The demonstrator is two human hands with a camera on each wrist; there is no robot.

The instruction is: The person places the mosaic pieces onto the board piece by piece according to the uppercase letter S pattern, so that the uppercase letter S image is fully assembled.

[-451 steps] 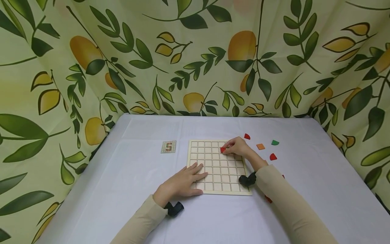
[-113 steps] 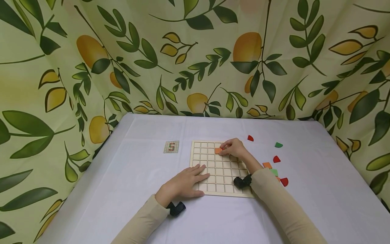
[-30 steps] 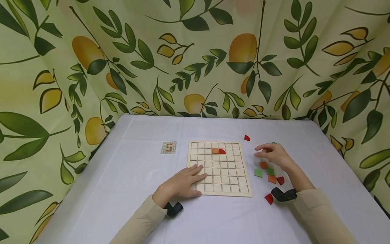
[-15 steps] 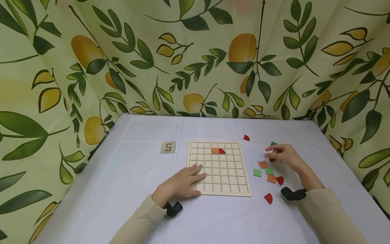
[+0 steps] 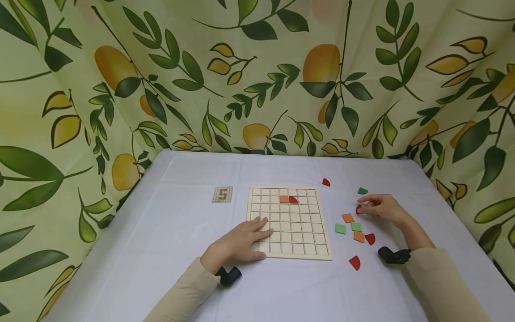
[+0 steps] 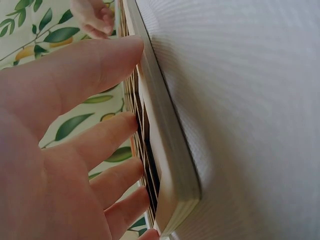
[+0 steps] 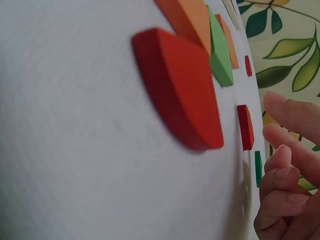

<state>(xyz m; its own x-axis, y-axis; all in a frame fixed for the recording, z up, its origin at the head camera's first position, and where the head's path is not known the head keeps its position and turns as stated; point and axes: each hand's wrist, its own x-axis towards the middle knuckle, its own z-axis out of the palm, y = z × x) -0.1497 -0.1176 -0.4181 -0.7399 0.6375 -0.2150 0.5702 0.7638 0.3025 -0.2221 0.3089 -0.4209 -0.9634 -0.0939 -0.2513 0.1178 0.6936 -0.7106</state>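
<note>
My left hand [image 5: 241, 241] lies spread on the near left corner of a wooden grid board [image 5: 297, 232], with the thumb along the front edge [image 6: 172, 175]. On the board sit an orange square tile [image 5: 284, 199] and, touching its right side, a red quarter-circle tile [image 5: 293, 200]. My right hand [image 5: 384, 208] hovers right of the board, thumb and index apart at a red quarter-circle tile [image 5: 358, 209]. In the right wrist view that red tile [image 7: 245, 127] lies on the cloth just beside the fingertips, the other fingers curled.
Loose on the white cloth are orange tiles [image 5: 348, 218], light green tiles [image 5: 340, 229], a dark green quarter-circle [image 5: 362, 191] and red quarter-circles [image 5: 355, 262]. Another red one [image 5: 326, 182] lies behind. A small card [image 5: 222, 194] with an S-shaped tile pattern lies left of the board.
An orange square and a red quarter-circle were put side by side on the board. My right hand has since moved right, to the red tile among the loose ones. The left hand stayed put.
</note>
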